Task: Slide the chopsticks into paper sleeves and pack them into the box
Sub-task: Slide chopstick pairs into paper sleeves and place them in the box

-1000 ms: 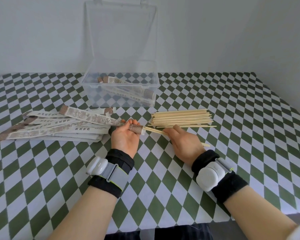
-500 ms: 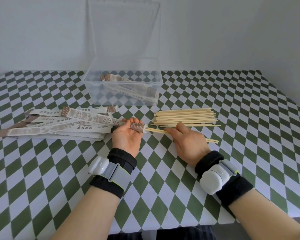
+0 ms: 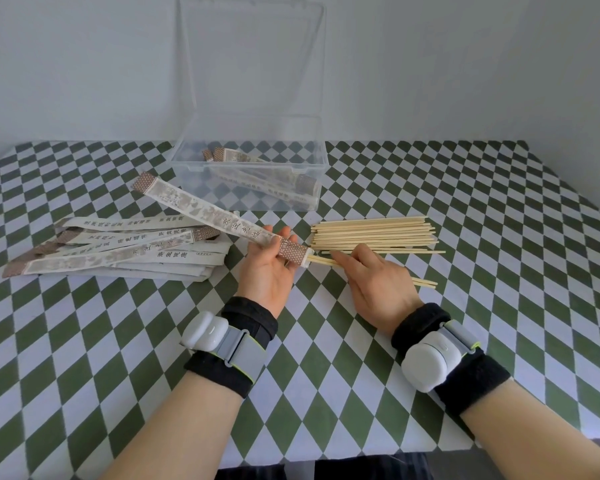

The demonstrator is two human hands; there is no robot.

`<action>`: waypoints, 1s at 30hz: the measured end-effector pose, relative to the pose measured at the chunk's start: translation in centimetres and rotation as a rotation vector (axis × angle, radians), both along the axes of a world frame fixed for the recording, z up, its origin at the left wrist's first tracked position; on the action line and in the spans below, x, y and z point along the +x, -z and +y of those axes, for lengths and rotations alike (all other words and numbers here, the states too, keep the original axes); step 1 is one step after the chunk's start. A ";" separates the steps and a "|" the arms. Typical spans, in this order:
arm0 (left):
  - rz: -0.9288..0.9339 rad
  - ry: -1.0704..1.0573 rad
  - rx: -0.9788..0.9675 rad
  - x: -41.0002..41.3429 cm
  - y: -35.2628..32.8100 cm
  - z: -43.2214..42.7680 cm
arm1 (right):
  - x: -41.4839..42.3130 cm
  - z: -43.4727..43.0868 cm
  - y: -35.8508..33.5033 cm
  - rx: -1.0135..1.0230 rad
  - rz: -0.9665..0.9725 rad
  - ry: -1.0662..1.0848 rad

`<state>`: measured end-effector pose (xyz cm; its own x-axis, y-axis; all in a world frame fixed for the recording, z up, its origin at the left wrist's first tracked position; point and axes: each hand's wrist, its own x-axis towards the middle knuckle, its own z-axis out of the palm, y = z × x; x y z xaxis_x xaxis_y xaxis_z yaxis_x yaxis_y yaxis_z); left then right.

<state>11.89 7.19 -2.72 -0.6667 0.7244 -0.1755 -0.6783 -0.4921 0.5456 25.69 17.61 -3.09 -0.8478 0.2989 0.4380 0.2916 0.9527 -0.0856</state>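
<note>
Gripping sleeve [image 3: 208, 216] mouth w/ left hand [image 3: 269, 271], pinching chopstick pair [image 3: 323, 262] w/ right hand [image 3: 374, 285], feeding in, in front of box [image 3: 187, 181]. Risking tearing paper by angling tips off-axis, buckling sleeve by overpushing.

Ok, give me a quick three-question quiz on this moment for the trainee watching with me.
1. True or false: the left hand holds a paper sleeve while the right hand feeds a chopstick pair into its open end.
2. Where does the loose chopstick pile lie? A) inside the clear box; B) on the tablecloth beyond the right hand; C) gripped in the left hand.
3. What does the clear box already hold?

Key: 1 true. 2 B. 3 a few sleeved chopsticks, lying flat.
</note>
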 end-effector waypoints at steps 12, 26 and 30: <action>0.378 -0.020 -0.281 1.1 0.0 0.1 | -0.2 0.2 0.3 -0.103 0.057 0.030; 0.320 -0.034 -0.274 0.8 -0.1 0.0 | -0.4 0.7 0.7 -0.215 0.073 0.099; 0.324 0.012 -0.274 1.1 -0.1 0.1 | -0.4 0.3 0.5 -0.261 0.076 0.029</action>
<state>13.03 7.29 -2.60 -0.7107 0.6882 -0.1461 -0.4555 -0.2919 0.8410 25.30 17.89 -3.55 -0.8050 0.4334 0.4052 0.3014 0.8869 -0.3500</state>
